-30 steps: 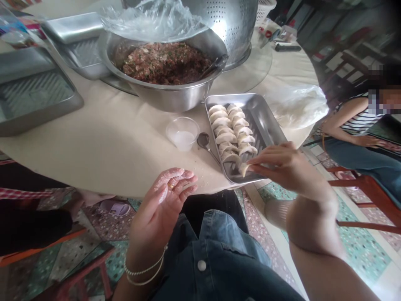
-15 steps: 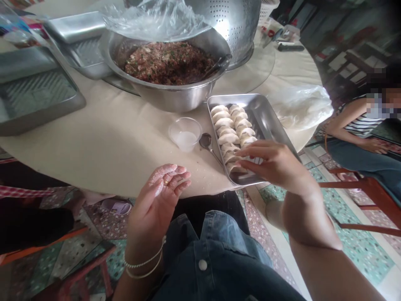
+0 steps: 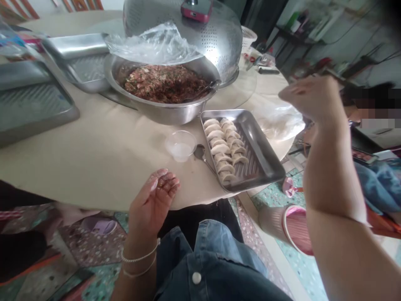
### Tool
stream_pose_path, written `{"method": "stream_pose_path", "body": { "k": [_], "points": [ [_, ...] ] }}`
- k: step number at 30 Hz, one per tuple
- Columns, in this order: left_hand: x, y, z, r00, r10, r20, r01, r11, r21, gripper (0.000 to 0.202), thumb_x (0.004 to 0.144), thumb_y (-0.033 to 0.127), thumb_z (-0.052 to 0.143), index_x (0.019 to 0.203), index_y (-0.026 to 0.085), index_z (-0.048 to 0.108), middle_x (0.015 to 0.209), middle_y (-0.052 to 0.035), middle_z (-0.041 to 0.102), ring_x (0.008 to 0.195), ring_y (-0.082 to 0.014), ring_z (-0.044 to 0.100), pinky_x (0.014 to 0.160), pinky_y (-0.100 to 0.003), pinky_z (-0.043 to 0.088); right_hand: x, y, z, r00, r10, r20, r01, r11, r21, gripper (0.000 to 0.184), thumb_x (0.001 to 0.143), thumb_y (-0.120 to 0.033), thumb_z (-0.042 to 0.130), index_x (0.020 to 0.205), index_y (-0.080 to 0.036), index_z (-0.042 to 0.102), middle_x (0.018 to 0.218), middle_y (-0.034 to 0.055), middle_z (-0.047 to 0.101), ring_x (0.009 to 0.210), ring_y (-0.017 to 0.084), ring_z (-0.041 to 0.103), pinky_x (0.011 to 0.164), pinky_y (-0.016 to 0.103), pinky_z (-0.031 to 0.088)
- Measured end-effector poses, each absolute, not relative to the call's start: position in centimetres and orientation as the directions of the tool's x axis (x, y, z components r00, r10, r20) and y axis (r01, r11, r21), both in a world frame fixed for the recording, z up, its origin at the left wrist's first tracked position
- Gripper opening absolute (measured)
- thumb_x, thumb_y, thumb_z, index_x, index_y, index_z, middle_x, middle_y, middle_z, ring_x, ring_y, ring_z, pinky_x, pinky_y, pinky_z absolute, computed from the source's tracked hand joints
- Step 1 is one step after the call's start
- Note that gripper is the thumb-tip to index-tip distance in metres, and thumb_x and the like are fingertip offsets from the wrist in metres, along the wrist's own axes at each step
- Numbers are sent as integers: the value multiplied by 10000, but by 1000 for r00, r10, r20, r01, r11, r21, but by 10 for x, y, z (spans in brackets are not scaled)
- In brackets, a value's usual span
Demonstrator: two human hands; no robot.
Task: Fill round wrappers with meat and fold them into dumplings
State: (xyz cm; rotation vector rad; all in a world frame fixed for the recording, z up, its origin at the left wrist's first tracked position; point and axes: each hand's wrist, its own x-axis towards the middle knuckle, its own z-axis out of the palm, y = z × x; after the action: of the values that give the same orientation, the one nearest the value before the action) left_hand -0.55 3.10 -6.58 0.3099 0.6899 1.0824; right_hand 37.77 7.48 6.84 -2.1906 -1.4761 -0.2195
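My left hand (image 3: 156, 198) rests palm up at the table's near edge, dusted with flour, fingers loosely curled and holding nothing. My right hand (image 3: 308, 98) is raised high above the table's right side, fingers bent and drawn together; I cannot see anything in it. Below it lies a clear plastic bag of wrappers (image 3: 275, 121). A steel tray (image 3: 263, 154) near the table edge carries two rows of folded dumplings (image 3: 224, 146). A spoon (image 3: 202, 154) and a small plastic cup of water (image 3: 181, 146) sit left of the tray.
A large steel bowl of minced filling (image 3: 163, 83) stands behind the tray, plastic film and a colander (image 3: 216, 37) beyond it. Empty steel trays (image 3: 34, 100) fill the left. Another person sits at the right. A pink-rimmed bin (image 3: 291, 225) stands on the floor.
My right hand left the dumpling in the tray and rose up and to the right. My left hand stayed at the table edge. The view tilted upward.
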Motion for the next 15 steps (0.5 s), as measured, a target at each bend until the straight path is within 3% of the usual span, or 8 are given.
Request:
{"method": "stream_pose_path", "body": {
  "k": [4, 8, 11, 15],
  "points": [
    [-2, 32, -67, 306, 884, -353, -691, 461, 557, 142, 732, 205, 686, 855, 141, 717, 778, -51, 741, 727, -142, 707, 721, -241, 608, 420, 74, 44, 502, 841, 203, 861, -464, -211, 176, 788, -250, 658, 933, -176, 725, 954, 86, 735, 913, 176, 648, 872, 323, 467],
    [0, 32, -66, 276, 886, -373, -685, 453, 570, 131, 733, 202, 676, 844, 144, 714, 770, -50, 737, 715, -141, 701, 711, -240, 608, 436, 82, 38, 569, 817, 95, 822, -561, -99, 376, 820, -455, 623, 1054, -167, 683, 1188, 168, 661, 1204, 315, 505, 1039, 556, 268],
    [2, 31, -65, 248, 893, -376, -684, 436, 584, 120, 734, 200, 685, 837, 144, 707, 756, -47, 727, 702, -136, 694, 706, -233, 607, 439, 96, 39, 582, 812, -37, 812, -583, -37, 472, 768, -577, 642, 849, -117, 712, 1147, 232, 653, 1206, 394, 469, 1010, 670, 169],
    [2, 30, -64, 218, 898, -383, -688, 420, 592, 143, 703, 204, 719, 828, 136, 704, 746, -44, 715, 696, -139, 689, 701, -241, 610, 433, 114, 35, 492, 865, -98, 869, -494, 1, 254, 722, -363, 748, 765, -115, 715, 959, 156, 702, 1093, 346, 551, 996, 670, 225]
  ]
}}
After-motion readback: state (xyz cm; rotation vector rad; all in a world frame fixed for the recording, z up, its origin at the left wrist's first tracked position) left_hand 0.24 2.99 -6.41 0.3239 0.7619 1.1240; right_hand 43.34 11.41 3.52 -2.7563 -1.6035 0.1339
